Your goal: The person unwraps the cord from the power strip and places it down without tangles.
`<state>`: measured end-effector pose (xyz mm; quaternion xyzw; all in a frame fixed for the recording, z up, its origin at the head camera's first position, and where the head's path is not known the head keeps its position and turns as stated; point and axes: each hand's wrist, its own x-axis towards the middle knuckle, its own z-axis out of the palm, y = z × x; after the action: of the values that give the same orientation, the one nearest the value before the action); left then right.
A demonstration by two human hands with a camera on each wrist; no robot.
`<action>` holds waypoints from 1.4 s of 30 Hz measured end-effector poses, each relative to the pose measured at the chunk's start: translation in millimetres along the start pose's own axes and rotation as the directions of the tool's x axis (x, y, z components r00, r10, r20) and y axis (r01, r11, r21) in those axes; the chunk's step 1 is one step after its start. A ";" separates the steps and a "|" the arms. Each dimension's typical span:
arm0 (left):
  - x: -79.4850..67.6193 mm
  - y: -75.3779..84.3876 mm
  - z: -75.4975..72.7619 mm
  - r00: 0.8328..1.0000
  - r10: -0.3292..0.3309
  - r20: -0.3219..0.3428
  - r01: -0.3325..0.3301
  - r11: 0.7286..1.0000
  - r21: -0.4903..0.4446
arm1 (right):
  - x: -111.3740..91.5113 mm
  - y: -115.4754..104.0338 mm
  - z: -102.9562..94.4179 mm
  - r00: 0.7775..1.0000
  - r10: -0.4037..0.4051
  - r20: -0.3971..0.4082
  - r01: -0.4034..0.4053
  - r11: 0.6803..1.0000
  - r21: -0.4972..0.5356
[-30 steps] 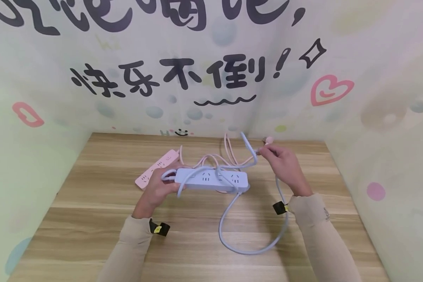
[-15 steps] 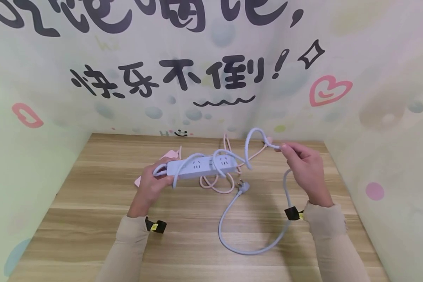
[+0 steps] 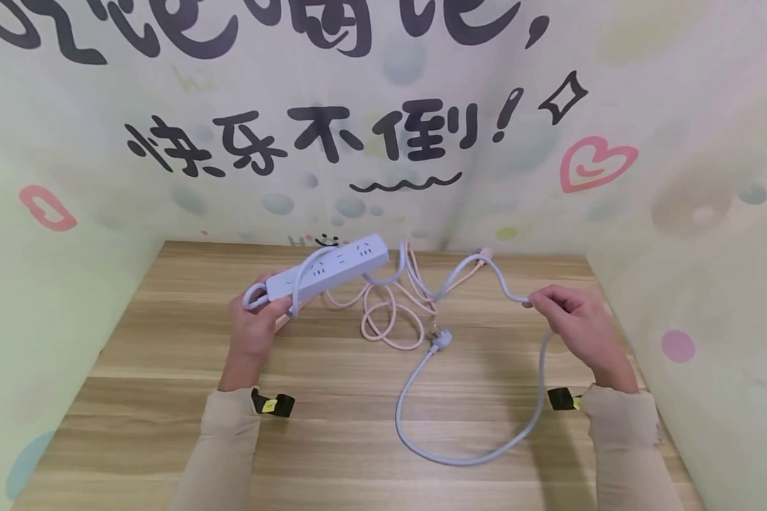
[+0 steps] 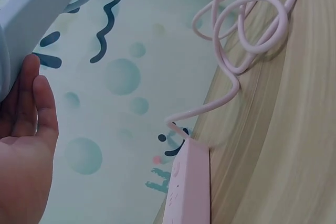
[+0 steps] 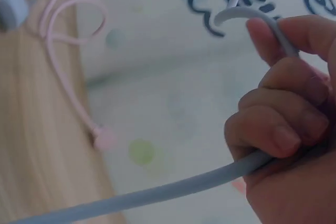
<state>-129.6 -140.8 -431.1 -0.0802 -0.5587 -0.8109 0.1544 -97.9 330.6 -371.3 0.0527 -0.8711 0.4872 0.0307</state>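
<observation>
My left hand point(image 3: 254, 328) grips the left end of a light-blue power strip point(image 3: 332, 270), held up off the table with its right end tilted upward. One loop of its cord crosses over the strip near that hand. On the right, my right hand point(image 3: 581, 326) pinches the blue power cord point(image 3: 486, 261) between thumb and forefinger. In the right wrist view the curled fingers also wrap around a lower stretch of the cord point(image 5: 173, 190). From there the cord curves down across the table to its plug point(image 3: 443, 339), which lies mid-table with the prongs pointing back.
Behind the left hand lies a pink power strip point(image 4: 191, 187), mostly hidden in the head view. Its pink cord point(image 3: 393, 344) lies coiled at mid-table, and the pink plug point(image 3: 486, 254) is by the back wall. Printed walls enclose the wooden table point(image 3: 332, 440) on three sides.
The left hand has moved left, raising the blue strip's right end. The right hand has drawn the cord rightward, and fewer loops now cross the strip. The blue plug has come into plain view.
</observation>
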 end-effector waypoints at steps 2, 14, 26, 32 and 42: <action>0.8 -0.4 -1.0 0.999 0.034 0.010 -0.033 0.993 -0.113 | 1.8 13.0 -2.0 0.996 0.087 0.026 -0.085 0.995 -0.051; -1.0 -5.2 -6.1 0.978 0.125 0.167 -0.074 0.957 -0.281 | 19.7 79.9 11.9 0.959 0.250 0.130 -0.206 0.937 -0.283; -10.7 3.9 -1.2 0.921 0.023 0.389 -0.018 1.000 -0.018 | 39.0 84.4 29.5 0.962 0.271 0.027 -0.258 0.938 -0.230; -13.1 3.2 3.2 0.855 -0.074 0.514 0.010 0.992 0.125 | 47.7 67.8 33.7 0.950 0.302 -0.076 -0.310 0.944 -0.118; -13.0 -0.7 6.1 0.841 -0.243 0.484 0.066 0.933 0.355 | 49.5 39.5 25.0 0.933 0.317 -0.168 -0.309 0.948 0.071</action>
<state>-117.8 -132.7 -433.4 -0.2238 -0.7096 -0.6656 -0.0581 -151.9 326.8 -412.6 -0.1297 -0.8515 0.5073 0.0291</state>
